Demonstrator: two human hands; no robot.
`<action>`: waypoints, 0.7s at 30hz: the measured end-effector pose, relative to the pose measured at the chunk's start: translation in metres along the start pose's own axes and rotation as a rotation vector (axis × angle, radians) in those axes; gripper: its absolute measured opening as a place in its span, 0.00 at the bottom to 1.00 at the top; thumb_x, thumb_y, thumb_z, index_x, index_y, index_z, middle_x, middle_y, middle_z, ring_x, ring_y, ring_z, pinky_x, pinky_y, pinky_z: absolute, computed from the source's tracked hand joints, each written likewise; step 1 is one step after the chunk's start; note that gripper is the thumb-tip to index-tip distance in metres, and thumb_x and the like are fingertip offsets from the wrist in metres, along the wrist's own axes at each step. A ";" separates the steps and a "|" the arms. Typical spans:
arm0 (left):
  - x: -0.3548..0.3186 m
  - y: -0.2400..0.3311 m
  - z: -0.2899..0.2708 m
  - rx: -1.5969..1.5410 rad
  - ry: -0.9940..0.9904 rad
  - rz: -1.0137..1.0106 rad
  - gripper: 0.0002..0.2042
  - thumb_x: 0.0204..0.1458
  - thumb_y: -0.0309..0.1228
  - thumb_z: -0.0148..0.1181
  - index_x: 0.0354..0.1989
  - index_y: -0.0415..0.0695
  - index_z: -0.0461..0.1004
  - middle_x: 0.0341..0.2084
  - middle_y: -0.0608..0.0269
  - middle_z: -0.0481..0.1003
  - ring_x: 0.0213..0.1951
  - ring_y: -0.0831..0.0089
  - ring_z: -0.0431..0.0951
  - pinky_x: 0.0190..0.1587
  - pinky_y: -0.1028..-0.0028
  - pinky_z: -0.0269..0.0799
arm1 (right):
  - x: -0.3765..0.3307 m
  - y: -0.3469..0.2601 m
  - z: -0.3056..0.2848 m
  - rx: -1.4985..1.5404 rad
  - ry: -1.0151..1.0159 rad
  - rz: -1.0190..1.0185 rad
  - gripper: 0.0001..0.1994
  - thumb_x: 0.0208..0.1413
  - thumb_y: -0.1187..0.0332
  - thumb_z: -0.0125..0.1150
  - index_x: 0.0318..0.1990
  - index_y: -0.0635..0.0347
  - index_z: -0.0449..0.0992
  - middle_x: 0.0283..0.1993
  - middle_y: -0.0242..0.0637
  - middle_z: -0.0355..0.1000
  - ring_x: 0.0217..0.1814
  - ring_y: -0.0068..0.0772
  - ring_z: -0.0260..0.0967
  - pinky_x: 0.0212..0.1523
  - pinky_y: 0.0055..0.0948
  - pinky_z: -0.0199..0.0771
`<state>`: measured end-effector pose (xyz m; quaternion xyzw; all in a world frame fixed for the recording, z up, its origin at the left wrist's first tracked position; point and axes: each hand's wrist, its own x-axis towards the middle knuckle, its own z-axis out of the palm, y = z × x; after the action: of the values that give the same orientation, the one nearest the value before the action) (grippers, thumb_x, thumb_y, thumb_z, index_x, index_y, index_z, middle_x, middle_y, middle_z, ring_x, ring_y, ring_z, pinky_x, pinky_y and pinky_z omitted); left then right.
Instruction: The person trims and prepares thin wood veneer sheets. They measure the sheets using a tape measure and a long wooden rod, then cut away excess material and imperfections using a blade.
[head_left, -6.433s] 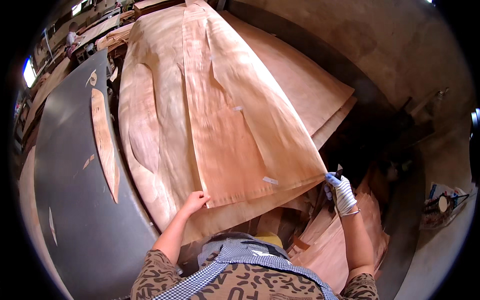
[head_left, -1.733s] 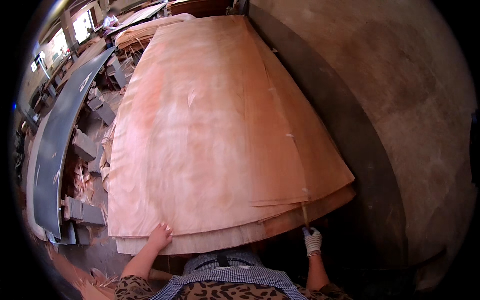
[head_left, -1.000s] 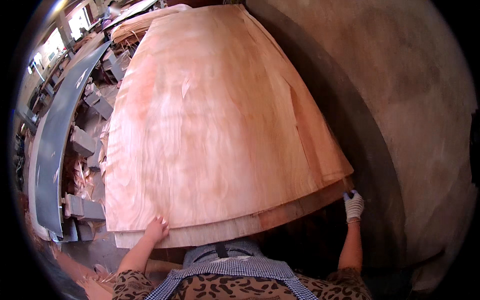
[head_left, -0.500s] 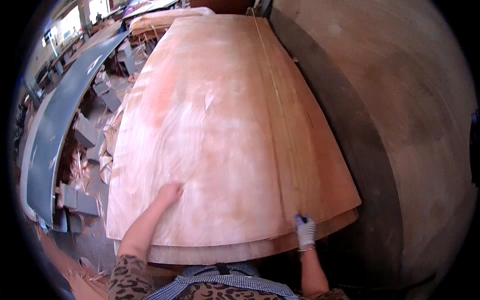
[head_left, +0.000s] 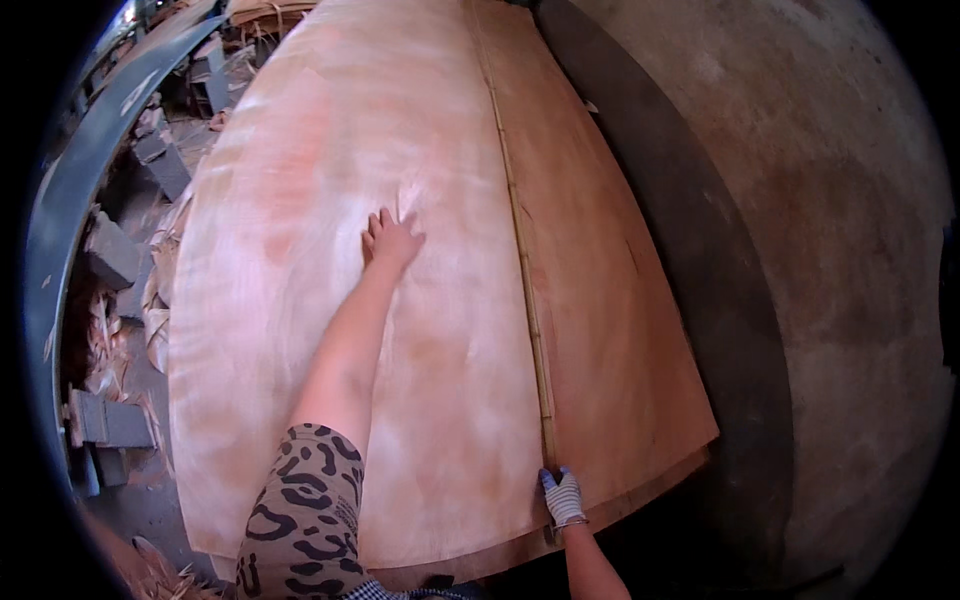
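Grey blocks (head_left: pixel 115 250) stand beside the veneer (head_left: pixel 450 440), left grip (head_left: pixel 395 242) spread over it, right grip (head_left: pixel 564 497) pinching a pole (head_left: pixel 530 300).

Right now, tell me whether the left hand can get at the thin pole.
Likely yes: the left hand is spread open over the wood sheet, left of the thin pole, and only sheet surface shows between them.

My left sleeve (head_left: pixel 308 500) is brown with black spots. My right glove (head_left: pixel 565 500) is white with grey stripes, blue at the tips. The wide sheet (head_left: pixel 450 400) is mostly pale pink; the thin pole (head_left: pixel 525 270) is yellowish brown.
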<state>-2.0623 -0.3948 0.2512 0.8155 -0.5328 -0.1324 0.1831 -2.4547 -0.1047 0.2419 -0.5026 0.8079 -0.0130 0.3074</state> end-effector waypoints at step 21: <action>-0.685 -0.525 -0.158 0.089 0.457 -1.246 0.12 0.44 0.32 0.48 0.30 0.36 0.74 0.27 0.47 0.74 0.33 0.55 0.74 0.37 0.63 0.69 | 0.054 0.019 0.027 0.039 0.200 -0.260 0.22 0.47 0.56 0.55 0.42 0.68 0.68 0.43 0.55 0.67 0.48 0.54 0.63 0.46 0.41 0.63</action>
<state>-1.8386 0.4500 0.1766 0.9854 0.0854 -0.0149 0.1468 -2.4728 -0.1314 0.1877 -0.5931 0.7623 -0.1182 0.2305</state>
